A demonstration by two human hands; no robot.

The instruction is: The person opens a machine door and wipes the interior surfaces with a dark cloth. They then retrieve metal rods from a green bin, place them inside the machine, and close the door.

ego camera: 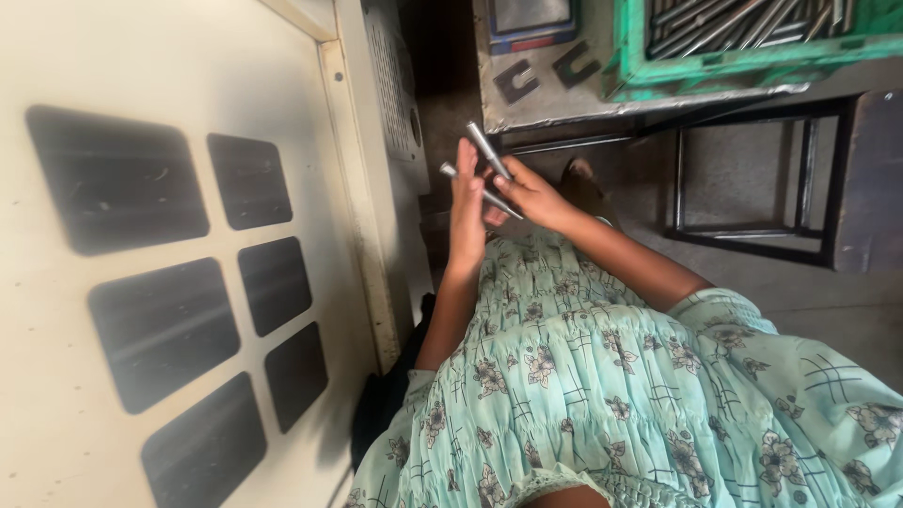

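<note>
Right hand grip: the right hand [534, 196] is closed around two short metal rods [487, 150]. The fingers wrap round the lower ends and the upper ends stick out past the hand.

Left hand grip: the left hand [467, 202] is flat and open, fingers pointing up. Its palm side rests against the rods. It is not wrapped around anything.

Rods: grey and shiny, thin and round. One points up and a bit to the left. The other lies lower and reaches out to the left, across the left hand. They sit between the two hands, held up in front of the person's body.

Arms: both arms are bare and come up from a pale green dress [602, 376] with a small flower print.

Left side: a big cream panel [85, 75] with dark, rounded squares on it fills the left of the view. Beside it stands a pale part with many tiny holes [390, 75].

Above the hands: a worn grey table top [555, 99] with two dark U-shaped pieces [517, 80] lying on it.

Top right: a green crate [752, 61] full of more grey rods [734, 19], well apart from the hands.

Right side: a dark metal frame [743, 179] standing on the grey floor [828, 292].
</note>
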